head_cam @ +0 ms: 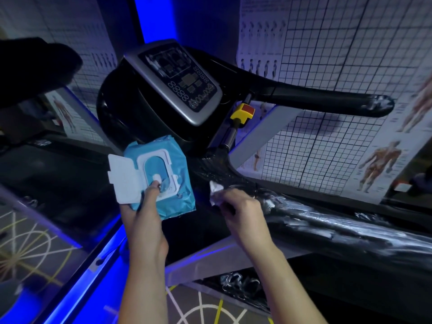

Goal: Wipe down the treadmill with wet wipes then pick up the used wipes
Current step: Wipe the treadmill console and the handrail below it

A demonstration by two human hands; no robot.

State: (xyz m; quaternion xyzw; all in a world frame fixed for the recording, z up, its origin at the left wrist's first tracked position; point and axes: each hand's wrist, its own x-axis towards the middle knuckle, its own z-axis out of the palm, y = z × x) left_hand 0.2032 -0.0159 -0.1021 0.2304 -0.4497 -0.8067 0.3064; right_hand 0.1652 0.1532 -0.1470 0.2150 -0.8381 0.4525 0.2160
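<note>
Two hands in view. My left hand (142, 220) grips the pack (163, 204) from below, thumb curled onto its opening; lid (122, 178) flipped open to the left. My right hand (240, 211) pinches a crumpled wipe (216, 189), fingers (230, 199) clamped round it, against the rail (327, 225) of the treadmill (131, 113), just below the console (177, 78). Pack sits just left of the wipe, not touching it. Rail shows wet streaks running right. Yellow switch (243, 112) with red top sits beside the console's right edge. Anatomy posters (374, 167) on the wall behind.
</note>
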